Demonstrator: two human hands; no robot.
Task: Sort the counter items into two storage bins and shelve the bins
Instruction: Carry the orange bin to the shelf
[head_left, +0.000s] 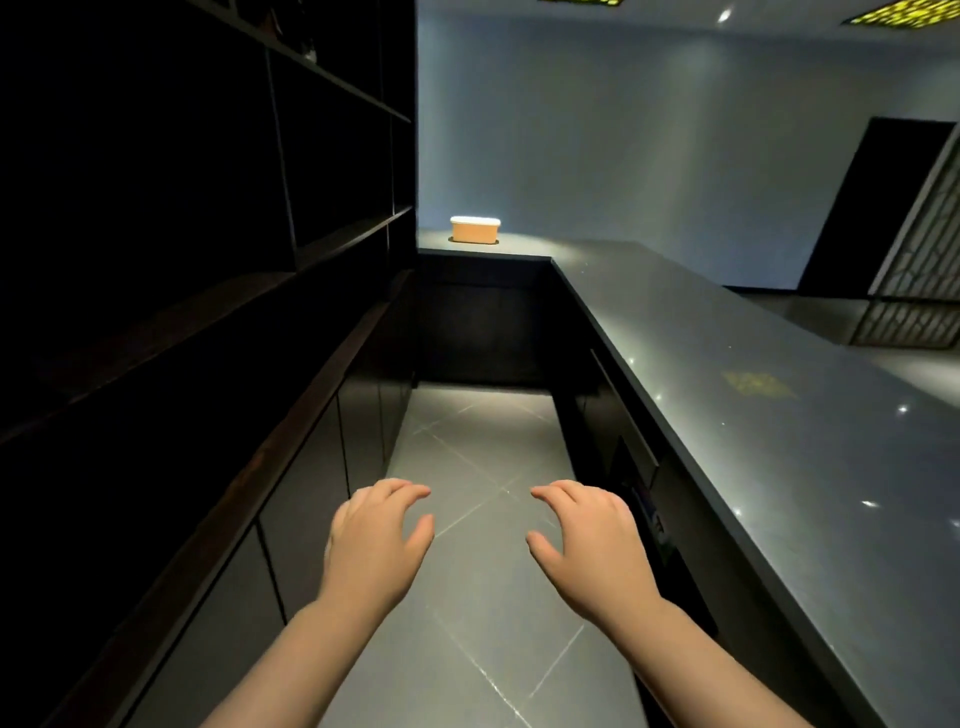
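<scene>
An orange storage bin (474, 230) with a white rim stands on the far end of the dark counter (753, 374), under a spot of light. My left hand (376, 540) and my right hand (589, 540) hover side by side over the tiled floor, palms down, fingers loosely curved, holding nothing. Both hands are far short of the bin. Dark shelving (208, 208) fills the left side; its compartments are too dark to see into.
A narrow aisle of grey floor tiles (478, 441) runs between the low cabinets (291, 519) under the shelves on the left and the counter's front on the right. A dark doorway (872, 208) and a patterned screen (919, 270) lie beyond the counter.
</scene>
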